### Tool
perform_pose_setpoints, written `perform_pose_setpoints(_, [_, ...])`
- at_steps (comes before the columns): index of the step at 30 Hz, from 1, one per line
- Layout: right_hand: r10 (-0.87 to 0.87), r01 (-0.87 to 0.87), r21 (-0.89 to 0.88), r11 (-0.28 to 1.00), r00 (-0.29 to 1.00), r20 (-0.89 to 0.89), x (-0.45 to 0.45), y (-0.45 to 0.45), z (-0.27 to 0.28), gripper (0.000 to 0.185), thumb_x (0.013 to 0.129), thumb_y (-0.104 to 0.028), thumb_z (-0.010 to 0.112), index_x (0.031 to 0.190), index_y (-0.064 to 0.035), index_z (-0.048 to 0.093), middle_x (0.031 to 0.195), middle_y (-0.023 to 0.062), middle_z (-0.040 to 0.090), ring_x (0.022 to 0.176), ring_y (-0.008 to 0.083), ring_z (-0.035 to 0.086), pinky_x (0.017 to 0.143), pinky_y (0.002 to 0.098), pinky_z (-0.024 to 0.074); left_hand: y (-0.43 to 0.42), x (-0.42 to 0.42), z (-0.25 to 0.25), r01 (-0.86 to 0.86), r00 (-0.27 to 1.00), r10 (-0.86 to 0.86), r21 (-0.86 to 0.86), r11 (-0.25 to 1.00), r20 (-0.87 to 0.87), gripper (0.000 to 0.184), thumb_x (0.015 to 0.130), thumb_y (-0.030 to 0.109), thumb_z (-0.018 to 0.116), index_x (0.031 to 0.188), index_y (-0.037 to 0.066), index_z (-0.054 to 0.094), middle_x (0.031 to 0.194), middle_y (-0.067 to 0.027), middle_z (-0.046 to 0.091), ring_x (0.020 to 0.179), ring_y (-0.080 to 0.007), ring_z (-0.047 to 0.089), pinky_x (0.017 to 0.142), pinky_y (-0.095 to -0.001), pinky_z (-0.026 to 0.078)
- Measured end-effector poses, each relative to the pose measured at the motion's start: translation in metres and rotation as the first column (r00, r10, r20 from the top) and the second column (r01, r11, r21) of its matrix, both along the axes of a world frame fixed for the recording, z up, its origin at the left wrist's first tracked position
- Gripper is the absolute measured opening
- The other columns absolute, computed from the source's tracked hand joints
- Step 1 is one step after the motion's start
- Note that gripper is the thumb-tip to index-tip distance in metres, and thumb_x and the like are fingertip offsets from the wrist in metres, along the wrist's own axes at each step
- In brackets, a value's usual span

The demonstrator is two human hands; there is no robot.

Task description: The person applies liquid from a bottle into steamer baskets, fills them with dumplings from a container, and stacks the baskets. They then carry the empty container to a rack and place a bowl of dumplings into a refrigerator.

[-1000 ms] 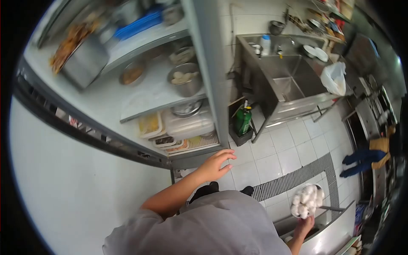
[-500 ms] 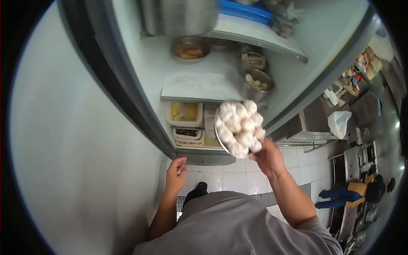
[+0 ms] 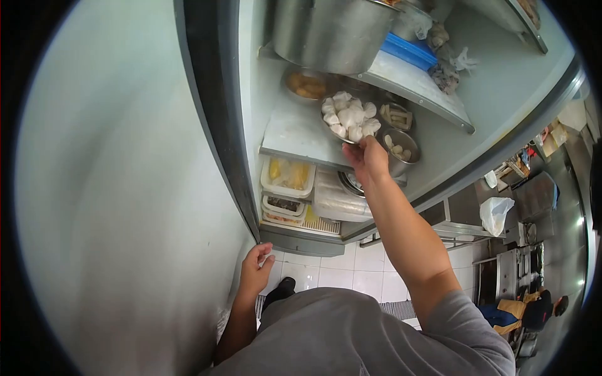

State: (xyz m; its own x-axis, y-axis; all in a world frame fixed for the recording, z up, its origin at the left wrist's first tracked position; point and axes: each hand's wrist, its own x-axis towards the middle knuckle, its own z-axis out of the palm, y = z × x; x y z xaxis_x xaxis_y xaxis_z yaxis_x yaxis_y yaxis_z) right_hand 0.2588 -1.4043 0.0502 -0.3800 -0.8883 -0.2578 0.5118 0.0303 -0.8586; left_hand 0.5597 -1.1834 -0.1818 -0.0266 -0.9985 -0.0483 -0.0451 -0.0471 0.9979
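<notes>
My right hand grips the near rim of a round metal bowl inside an open refrigerator. White, rounded lumps fill the bowl; I cannot tell whether they are garlic bulbs or mushrooms. It is above the middle shelf, and I cannot tell if its base touches. To its right stand a metal container with pale sticks and another with pale oval pieces. A bowl of orange-brown food sits behind on the left. My left hand holds nothing, fingers apart, beside the refrigerator door.
A large metal pot and a blue tray occupy the upper shelf. Below are plastic tubs and a clear-lidded container. A white bag lies on a counter at right. Another person stands farther off.
My right hand has carried the bowl from in front of the refrigerator onto the middle shelf area, beside the metal containers. The view has shifted. My left hand stays near the door.
</notes>
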Motion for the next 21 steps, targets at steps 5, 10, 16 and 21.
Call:
perform_pose_setpoints(5, [-0.067,0.068,-0.038,0.997,0.997,0.030,0.002,-0.026,0.003,0.019,0.098,-0.008,0.057,0.112,0.0053,0.059,0.108,0.0149,0.061,0.087,0.0289,0.070,0.075,0.0384,0.0655,-0.004,-0.002,-0.015,-0.033,0.999,0.034,0.028,0.999,-0.002,0.034,0.099,0.005,0.073,0.133,0.005,0.067,0.126,-0.0106,0.073,0.118,-0.0206,0.069,0.103,-0.0361,0.054])
perform_pose_setpoints(10, [-0.061,0.062,-0.015,0.998,0.997,0.053,0.009,-0.028,0.005,0.016,0.101,-0.008,0.058,0.113,0.0026,0.056,0.108,0.0124,0.058,0.093,0.0308,0.070,0.081,0.0401,0.0679,-0.005,-0.004,-0.039,-0.014,0.998,0.020,0.098,0.995,-0.056,0.032,0.099,0.004,0.072,0.130,0.002,0.067,0.124,-0.0100,0.073,0.118,-0.0204,0.069,0.103,-0.0354,0.054])
perform_pose_setpoints(16, [0.010,-0.004,-0.056,0.998,0.995,0.099,0.004,-0.011,-0.009,0.024,0.102,-0.015,0.058,0.114,0.0054,0.054,0.104,0.0170,0.060,0.098,0.0331,0.071,0.078,0.0420,0.0668,0.027,0.014,-0.093,-0.001,0.995,-0.023,0.233,0.972,0.102,0.031,0.098,0.005,0.071,0.128,0.000,0.067,0.118,-0.0112,0.074,0.114,-0.0217,0.070,0.098,-0.0355,0.056])
perform_pose_setpoints(21, [0.067,-0.052,-0.088,0.995,0.982,0.178,0.004,0.045,-0.013,0.026,0.102,-0.015,0.059,0.119,0.0042,0.056,0.108,0.0146,0.061,0.106,0.0322,0.070,0.083,0.0421,0.0652,0.144,0.076,-0.245,0.368,0.253,-0.471,0.366,0.855,0.845,0.030,0.096,0.024,0.072,0.113,-0.001,0.071,0.117,-0.0221,0.074,0.108,-0.0387,0.072,0.093,-0.0492,0.058])
